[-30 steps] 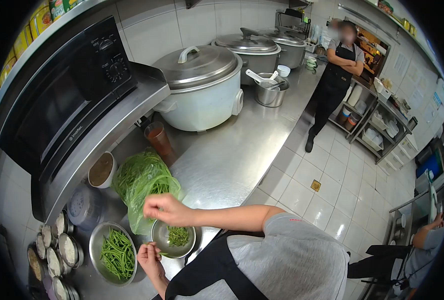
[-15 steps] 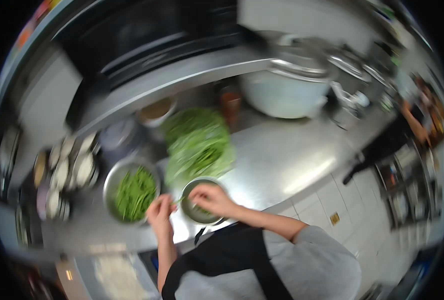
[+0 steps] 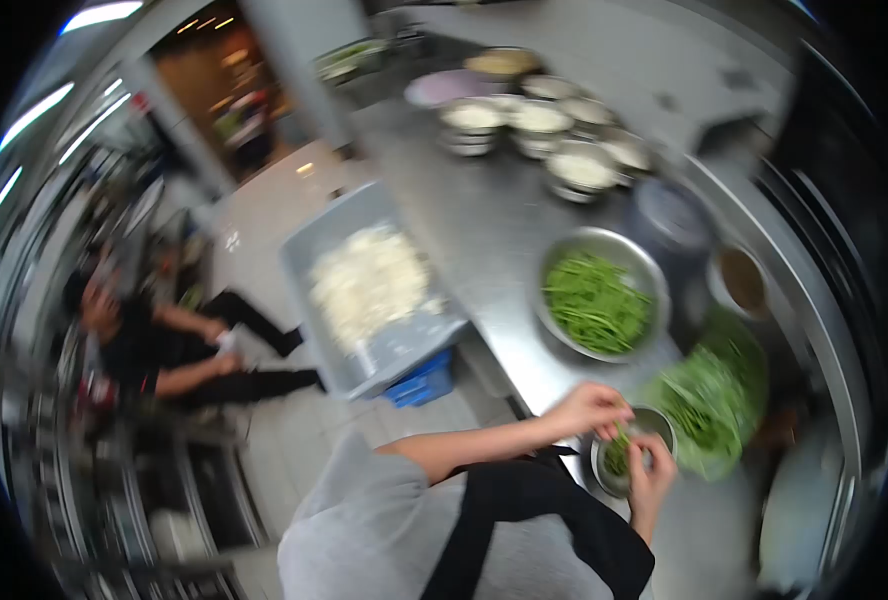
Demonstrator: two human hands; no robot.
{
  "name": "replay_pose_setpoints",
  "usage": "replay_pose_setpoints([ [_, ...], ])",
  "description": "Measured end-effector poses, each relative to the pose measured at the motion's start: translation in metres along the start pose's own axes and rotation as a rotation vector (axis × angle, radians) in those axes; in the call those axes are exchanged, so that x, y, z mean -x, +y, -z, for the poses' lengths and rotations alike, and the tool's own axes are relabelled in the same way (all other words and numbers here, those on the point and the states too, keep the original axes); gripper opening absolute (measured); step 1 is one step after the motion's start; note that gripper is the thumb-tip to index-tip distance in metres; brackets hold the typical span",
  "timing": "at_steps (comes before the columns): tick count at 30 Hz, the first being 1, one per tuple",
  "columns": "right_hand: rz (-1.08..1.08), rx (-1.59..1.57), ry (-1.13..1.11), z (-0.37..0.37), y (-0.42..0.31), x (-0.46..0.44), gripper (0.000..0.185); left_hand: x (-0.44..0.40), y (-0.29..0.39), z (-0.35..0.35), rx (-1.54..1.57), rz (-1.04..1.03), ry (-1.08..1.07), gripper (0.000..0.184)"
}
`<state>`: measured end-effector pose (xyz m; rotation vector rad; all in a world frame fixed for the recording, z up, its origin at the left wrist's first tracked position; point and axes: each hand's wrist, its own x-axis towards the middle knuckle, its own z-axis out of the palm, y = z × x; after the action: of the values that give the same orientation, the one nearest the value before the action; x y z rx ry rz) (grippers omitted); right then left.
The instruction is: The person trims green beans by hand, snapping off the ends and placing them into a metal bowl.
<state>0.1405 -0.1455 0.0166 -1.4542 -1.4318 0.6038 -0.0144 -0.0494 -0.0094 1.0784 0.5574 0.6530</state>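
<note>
Between my two hands is a thin green bean [image 3: 620, 431], its ends small and blurred. My left hand [image 3: 586, 410] is closed in a pinch at its upper end. My right hand [image 3: 652, 466] pinches near the lower end, over the rim of a small metal bowl [image 3: 669, 425]. Bits of green lie inside that bowl, which the hands partly cover. Behind it sits a wide steel bowl [image 3: 658, 268] full of green beans. To the right lies a clear green-tinted plastic bag [image 3: 729, 375] holding more of them.
A grey tub [image 3: 309, 250] of white food stands left of the steel counter [image 3: 484, 260], above a blue crate [image 3: 422, 382]. Several stacked containers [image 3: 539, 120] occupy the far counter. A dark-clothed person [image 3: 144, 345] is at the left, near racks. A shelf edge runs along the right.
My view has swung left, bringing the tub, the doorway and the seated-looking person into sight. Both hands stay together over the small bowl with the green bean.
</note>
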Motion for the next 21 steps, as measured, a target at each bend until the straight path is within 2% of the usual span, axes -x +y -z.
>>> replay_pose_setpoints([
  [5, 0.115, 0.035, -0.156, -0.004, 0.01, 0.007, 0.002, 0.02, -0.007, -0.006, 0.06, -0.028, 0.042, 0.017],
  [7, 0.041, 0.047, -0.127, -0.005, 0.014, 0.007, 0.003, 0.028, -0.007, -0.009, 0.056, -0.06, 0.064, 0.016],
  [10, 0.093, 0.061, -0.127, -0.009, 0.023, 0.002, 0.005, 0.04, -0.005, -0.016, -0.029, -0.17, 0.071, 0.016],
  [14, 0.086, 0.05, -0.113, -0.007, 0.018, 0.001, 0.007, 0.05, 0.002, -0.018, -0.073, -0.197, 0.095, 0.015],
  [17, 0.069, -0.05, -0.053, -0.004, 0.026, 0.004, 0.006, 0.052, 0.003, -0.022, -0.177, -0.267, 0.047, 0.015],
  [19, 0.065, -0.063, 0.074, -0.003, 0.022, 0.007, 0.003, 0.048, 0.008, -0.027, -0.469, -0.461, 0.016, 0.016],
  [21, -0.096, -0.23, 0.114, 0.011, 0.029, 0.012, 0.002, 0.045, 0.015, -0.034, -0.29, -0.263, -0.021, 0.015],
])
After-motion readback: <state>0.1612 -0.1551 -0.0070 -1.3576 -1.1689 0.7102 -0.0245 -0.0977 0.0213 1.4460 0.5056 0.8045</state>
